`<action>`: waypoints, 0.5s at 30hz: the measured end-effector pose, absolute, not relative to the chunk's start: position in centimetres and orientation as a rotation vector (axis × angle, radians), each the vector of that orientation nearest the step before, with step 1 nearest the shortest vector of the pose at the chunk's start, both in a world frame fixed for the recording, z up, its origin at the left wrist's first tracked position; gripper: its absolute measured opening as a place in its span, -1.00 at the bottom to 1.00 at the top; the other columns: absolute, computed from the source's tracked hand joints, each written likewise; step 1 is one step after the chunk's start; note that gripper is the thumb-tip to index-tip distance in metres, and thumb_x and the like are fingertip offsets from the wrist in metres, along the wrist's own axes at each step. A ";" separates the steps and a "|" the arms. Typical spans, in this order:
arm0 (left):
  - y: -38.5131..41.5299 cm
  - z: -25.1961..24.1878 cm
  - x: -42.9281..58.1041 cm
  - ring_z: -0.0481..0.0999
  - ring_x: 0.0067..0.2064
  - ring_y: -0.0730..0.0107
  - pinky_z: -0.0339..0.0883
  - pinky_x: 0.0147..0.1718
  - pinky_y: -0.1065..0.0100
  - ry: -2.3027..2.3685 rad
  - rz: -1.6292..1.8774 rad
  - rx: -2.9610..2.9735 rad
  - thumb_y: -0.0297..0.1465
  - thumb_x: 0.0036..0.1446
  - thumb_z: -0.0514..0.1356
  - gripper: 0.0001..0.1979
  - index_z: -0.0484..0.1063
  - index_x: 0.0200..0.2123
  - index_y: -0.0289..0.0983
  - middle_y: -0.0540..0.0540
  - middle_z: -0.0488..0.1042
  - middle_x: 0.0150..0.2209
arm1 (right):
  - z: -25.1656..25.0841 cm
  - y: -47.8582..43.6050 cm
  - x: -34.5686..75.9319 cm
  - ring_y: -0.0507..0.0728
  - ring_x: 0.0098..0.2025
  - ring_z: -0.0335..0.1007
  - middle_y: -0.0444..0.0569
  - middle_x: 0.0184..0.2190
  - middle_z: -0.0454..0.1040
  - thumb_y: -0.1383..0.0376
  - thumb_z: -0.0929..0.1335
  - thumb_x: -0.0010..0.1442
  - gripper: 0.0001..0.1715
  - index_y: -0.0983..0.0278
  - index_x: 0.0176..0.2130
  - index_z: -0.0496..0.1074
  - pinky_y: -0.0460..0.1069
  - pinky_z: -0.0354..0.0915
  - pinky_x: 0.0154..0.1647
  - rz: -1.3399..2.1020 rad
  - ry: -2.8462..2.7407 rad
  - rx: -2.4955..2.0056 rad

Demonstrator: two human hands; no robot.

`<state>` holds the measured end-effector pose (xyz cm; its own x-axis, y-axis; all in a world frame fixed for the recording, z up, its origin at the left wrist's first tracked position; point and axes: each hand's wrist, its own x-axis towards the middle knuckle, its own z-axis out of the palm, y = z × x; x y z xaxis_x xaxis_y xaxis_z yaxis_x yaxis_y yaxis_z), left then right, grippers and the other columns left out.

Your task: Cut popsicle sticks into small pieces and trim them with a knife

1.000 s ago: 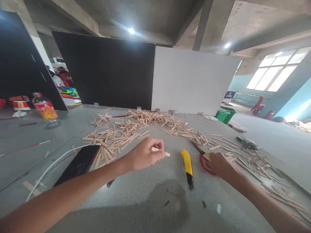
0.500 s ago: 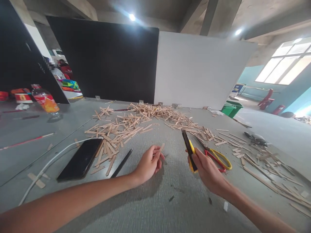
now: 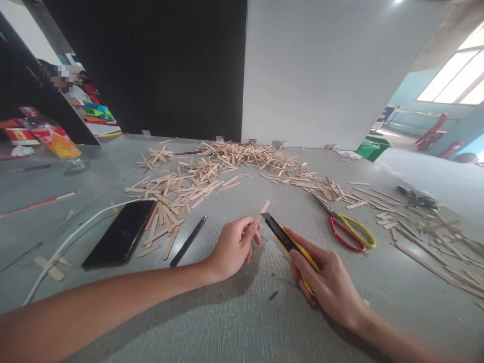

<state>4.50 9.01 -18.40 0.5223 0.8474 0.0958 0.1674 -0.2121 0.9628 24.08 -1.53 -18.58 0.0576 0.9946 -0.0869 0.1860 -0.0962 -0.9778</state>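
Note:
Pinched in my left hand (image 3: 235, 243) is a short wooden craft stick (image 3: 265, 207), its free end pointing up and away. My right hand (image 3: 325, 276) is closed around a yellow and black utility knife (image 3: 289, 241). The knife's tip lies right beside the stick and my left fingertips; whether blade and stick touch, I cannot tell. Beyond both hands spreads a loose pile of craft sticks (image 3: 204, 171). A black pen (image 3: 189, 240) lies left of my left hand. Scissors with red and yellow handles (image 3: 350, 229) rest to the right, beyond my right hand.
At the left lie a phone (image 3: 120, 234) with a white cable (image 3: 75, 241), a red pencil-like stick (image 3: 41, 203) and a drink bottle (image 3: 55, 138). Upright black and white panels (image 3: 313, 75) stand behind the pile. Stick scraps (image 3: 434, 252) cover the right side.
My right hand has brought the knife leftward and turned it so its tip points at the stick in my left hand. The camera view has tilted down.

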 end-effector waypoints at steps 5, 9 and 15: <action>8.9 -18.7 4.5 0.29 -0.69 0.60 0.13 -0.67 0.48 0.920 0.788 1.769 -0.12 0.47 0.02 -0.62 0.43 -0.19 -0.28 -0.01 0.53 -0.39 | -18.9 -1.5 24.3 -0.03 -0.66 0.13 -0.23 -0.52 0.28 -0.03 0.30 0.43 -0.25 0.28 0.42 0.24 -0.09 0.12 -0.68 1.098 -1.320 -1.486; 8.9 -18.7 4.6 0.29 -0.70 0.55 0.09 -0.68 0.48 0.950 0.778 1.835 -0.16 0.49 0.00 -0.63 0.44 -0.20 -0.27 0.01 0.52 -0.45 | -19.0 -1.3 24.4 -0.02 -0.66 0.14 -0.22 -0.53 0.28 -0.03 0.30 0.43 -0.28 0.25 0.41 0.27 -0.09 0.13 -0.70 1.058 -1.336 -1.505; 8.8 -18.8 4.5 0.33 -0.62 0.49 0.13 -0.56 0.44 0.980 0.812 1.970 -0.26 0.47 0.03 -0.65 0.44 -0.34 -0.26 0.01 0.50 -0.51 | -18.5 -1.5 24.2 -0.02 -0.67 0.16 -0.20 -0.52 0.28 0.00 0.31 0.43 -0.30 0.27 0.38 0.32 -0.10 0.16 -0.72 1.025 -1.344 -1.529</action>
<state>4.50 8.84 -18.80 0.4994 0.8440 0.1956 0.3493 -0.4027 0.8461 24.16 -1.48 -18.55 0.0924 0.9945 -0.0500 0.3110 -0.0765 -0.9473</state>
